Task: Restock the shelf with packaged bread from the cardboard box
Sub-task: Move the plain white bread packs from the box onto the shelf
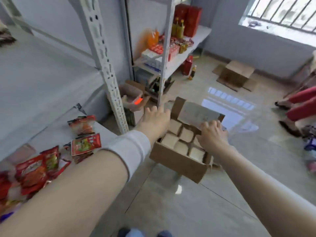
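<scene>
Packaged bread (181, 139): pale square packs, packed tight in rows inside the cardboard box (179, 164), which sits on the floor (188, 211) just beside the shelf (51, 129). None lifted out yet

Step in hand, as I judge it: opening the box to reach the bread. Right hand (212, 134) has fingers curled over the edge of the far flap (199, 113) and holds it up and back. Left hand (156, 120) is spread wide, fingers straight, holding nothing, over the box's far left corner; cannot tell whether it touches the cardboard

Next move likely calls for folding the flap clear, then pinching one pack by its top edge, since the packs sit wedged with little gap between them

Edges and room:
- Box walls stand above the packs, so a pack must rise straight up before swinging left
- Shelf upright (109, 74) stands between box and shelf board, near the left forearm; the carry has to pass in front of it
- Red snack packs (84, 145) crowd the near part of the board; bare board lies behind them
- Open floor on the right; a second box (236, 74) and another person's legs (302, 106) are well apart
</scene>
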Tool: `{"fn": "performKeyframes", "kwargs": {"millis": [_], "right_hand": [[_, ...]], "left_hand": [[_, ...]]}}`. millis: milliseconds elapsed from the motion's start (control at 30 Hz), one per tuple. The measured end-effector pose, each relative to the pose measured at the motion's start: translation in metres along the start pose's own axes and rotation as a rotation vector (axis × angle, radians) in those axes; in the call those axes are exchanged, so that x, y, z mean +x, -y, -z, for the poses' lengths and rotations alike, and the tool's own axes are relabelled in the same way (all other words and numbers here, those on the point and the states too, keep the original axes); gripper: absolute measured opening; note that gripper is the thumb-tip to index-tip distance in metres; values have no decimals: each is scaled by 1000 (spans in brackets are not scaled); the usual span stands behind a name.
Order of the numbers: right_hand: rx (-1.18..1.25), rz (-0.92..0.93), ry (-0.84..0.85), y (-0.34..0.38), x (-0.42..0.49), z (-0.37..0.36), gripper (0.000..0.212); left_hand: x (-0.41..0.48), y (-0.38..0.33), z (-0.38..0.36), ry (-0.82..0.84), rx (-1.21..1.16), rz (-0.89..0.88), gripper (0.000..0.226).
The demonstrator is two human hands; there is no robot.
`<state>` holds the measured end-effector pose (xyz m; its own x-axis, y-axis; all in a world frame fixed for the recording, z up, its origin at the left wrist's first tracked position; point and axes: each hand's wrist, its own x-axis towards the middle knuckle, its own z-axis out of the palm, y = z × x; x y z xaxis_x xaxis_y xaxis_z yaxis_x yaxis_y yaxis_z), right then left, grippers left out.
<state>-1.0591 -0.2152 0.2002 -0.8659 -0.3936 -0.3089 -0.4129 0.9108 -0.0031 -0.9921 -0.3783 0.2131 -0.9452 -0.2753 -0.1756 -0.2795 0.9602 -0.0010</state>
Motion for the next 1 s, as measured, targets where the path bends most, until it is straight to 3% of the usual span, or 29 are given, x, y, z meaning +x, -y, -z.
{"fn": "performKeyframes", "kwargs": {"millis": [133, 333, 600, 800, 1000], "right_hand": [[47, -158, 125, -87, 18, -53, 42], [131, -226, 280, -127, 82, -125, 45], [521, -455, 561, -126, 210, -256, 70], [686, -736, 663, -127, 283, -367, 88], [707, -856, 585, -119, 293, -397, 78]], "left_hand": [[48, -74, -59, 186, -41, -96, 36], [129, -116, -144, 425, -121, -106, 45], [263, -128, -293, 709, -479, 187, 57], [359, -137, -410, 522, -632, 374, 70], [383, -153, -449, 240, -681, 508, 76]]}}
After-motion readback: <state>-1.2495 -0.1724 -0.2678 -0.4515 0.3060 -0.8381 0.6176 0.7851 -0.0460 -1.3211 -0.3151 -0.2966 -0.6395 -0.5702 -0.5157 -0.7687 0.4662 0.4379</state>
